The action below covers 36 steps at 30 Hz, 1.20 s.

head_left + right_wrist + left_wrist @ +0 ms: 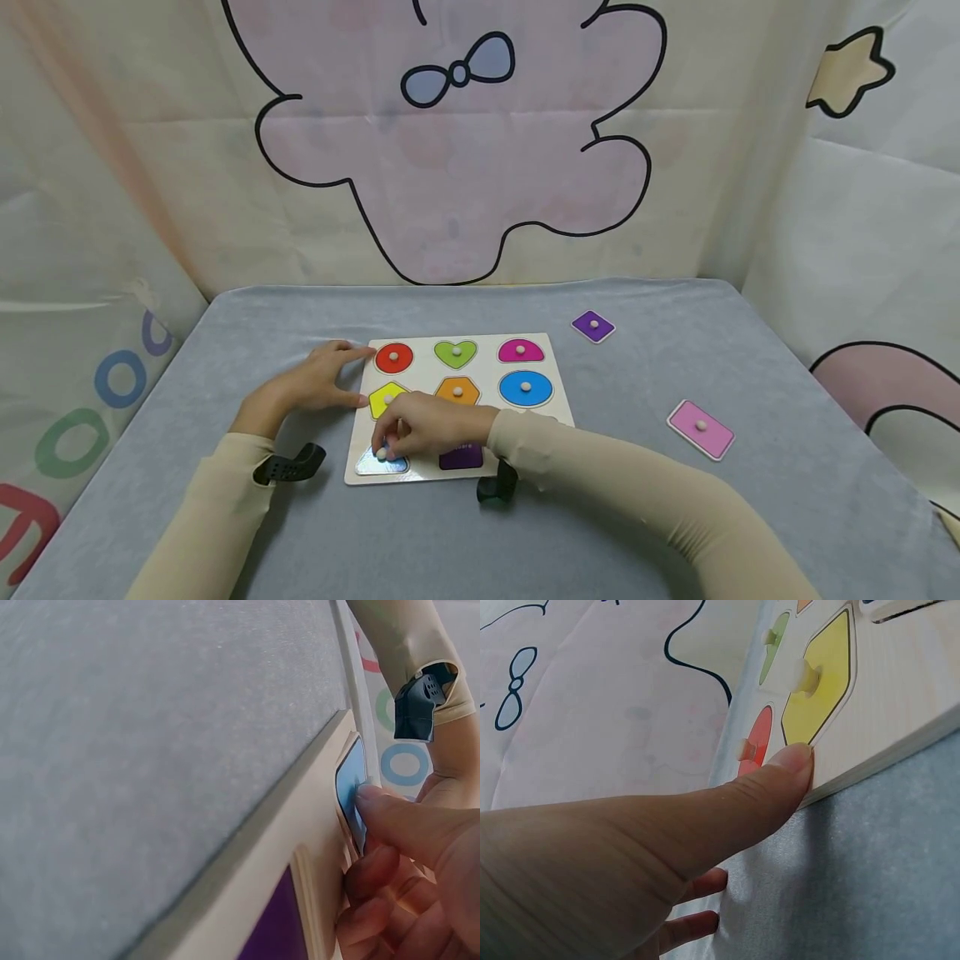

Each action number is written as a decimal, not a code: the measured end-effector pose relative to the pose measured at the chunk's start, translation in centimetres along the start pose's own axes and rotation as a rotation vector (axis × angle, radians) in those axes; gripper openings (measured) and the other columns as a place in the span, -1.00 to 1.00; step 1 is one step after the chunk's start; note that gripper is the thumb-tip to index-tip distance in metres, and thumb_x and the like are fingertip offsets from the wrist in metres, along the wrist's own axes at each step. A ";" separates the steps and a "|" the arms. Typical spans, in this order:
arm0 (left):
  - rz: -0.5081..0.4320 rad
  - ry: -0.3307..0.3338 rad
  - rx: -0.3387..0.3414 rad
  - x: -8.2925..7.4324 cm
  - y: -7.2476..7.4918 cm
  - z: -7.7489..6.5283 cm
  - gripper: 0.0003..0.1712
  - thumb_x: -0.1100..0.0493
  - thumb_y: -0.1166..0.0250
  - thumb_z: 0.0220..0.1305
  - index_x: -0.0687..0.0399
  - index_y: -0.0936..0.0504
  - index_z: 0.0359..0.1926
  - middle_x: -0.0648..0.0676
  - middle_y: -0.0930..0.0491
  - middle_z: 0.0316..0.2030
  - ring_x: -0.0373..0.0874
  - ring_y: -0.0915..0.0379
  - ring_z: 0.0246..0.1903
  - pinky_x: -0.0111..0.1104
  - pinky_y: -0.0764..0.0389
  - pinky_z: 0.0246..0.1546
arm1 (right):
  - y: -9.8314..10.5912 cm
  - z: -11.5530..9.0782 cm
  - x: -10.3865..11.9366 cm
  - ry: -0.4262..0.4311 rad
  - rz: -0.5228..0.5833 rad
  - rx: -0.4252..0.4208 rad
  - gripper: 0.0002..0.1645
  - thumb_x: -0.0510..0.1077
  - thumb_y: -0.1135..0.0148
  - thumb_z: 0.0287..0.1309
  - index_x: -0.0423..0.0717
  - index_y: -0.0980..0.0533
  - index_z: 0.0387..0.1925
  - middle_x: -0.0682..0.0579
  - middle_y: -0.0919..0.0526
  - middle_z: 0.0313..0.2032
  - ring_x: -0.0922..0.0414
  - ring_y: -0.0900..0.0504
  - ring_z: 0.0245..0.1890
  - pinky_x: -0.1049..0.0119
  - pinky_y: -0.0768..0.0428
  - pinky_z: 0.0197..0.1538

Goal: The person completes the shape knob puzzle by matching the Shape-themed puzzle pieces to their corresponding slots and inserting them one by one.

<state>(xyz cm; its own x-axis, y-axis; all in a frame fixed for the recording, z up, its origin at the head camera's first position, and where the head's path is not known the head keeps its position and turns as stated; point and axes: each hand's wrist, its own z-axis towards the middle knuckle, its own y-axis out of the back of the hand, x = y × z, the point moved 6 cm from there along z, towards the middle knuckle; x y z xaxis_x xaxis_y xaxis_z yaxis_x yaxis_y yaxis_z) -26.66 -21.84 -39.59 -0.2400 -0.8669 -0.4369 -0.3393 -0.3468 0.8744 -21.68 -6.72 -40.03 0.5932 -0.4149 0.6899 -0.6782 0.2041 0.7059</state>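
A pale wooden puzzle board lies on the table, bearing knobbed shapes. At its near left corner is a light-blue puzzle piece with straight, slanted sides. My right hand pinches this piece's small knob between thumb and fingers; in the right wrist view the blue piece sits at the board's corner, with the thumb over it. My left hand steadies the board's left edge, thumb and forefinger extended. Its thumb presses the edge beside the yellow piece. A purple recess shows partly beneath my right wrist.
Red circle, green heart, magenta half-round, orange hexagon and blue oval pieces sit in the board. Right of it on the grey cloth lie a purple diamond piece and a pink rectangular piece.
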 end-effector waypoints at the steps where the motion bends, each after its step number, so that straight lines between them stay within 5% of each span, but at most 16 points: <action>1: 0.000 0.003 0.001 0.1 0.0 0.0 -0.03 -0.10 -0.50 0.14 0.03 -0.31 0.50 0.43 -0.24 0.39 0.39 -0.14 0.36 0.39 -0.30 0.29 | 0.0 0.0 0.0 0.000 -0.002 0.000 -0.84 -0.19 -0.32 0.32 -0.03 -0.73 -0.11 0.16 -0.54 -0.43 0.35 -0.47 -0.38 0.59 -0.45 -0.28; 36: 0.011 -0.001 -0.002 0.2 -0.1 0.2 -0.02 -0.13 -0.50 0.14 0.03 -0.30 0.50 0.44 -0.23 0.39 0.41 -0.13 0.36 0.41 -0.29 0.28 | 0.7 -0.9 -0.3 -0.017 0.044 -0.040 -0.75 -0.06 -0.40 0.25 -0.05 -0.70 -0.08 0.21 -0.54 -0.49 0.34 -0.50 -0.48 0.57 -0.47 -0.34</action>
<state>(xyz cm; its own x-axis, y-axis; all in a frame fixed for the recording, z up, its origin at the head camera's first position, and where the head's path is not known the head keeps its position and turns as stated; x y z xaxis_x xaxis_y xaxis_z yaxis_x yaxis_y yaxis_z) -26.90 -21.87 -39.77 -0.2449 -0.8703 -0.4272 -0.3346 -0.3377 0.8798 -21.94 -5.70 -39.58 0.5552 -0.4201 0.7178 -0.6855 0.2576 0.6809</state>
